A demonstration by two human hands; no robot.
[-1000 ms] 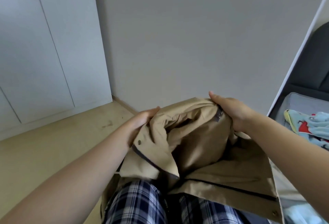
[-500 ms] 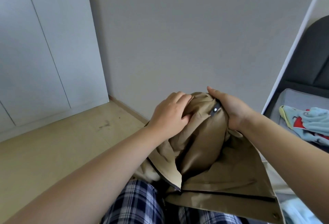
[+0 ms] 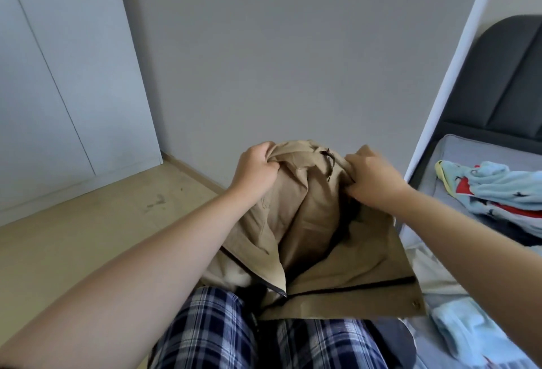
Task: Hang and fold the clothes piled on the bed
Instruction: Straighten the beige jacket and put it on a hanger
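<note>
A beige cotton jacket with dark piping (image 3: 316,222) is held up in front of the grey wall (image 3: 278,60), above plaid-trousered legs (image 3: 264,336). Its bunched collar is gripped by the left hand (image 3: 255,170) and the right hand (image 3: 371,180), fingers curled into the fabric. Light-blue patterned clothes (image 3: 495,189) are piled at the bed's (image 3: 457,151) near edge.

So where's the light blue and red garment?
In the head view, the light blue garment lies far right on the grey bed, below the dark headboard and right of the beige coat.
</note>
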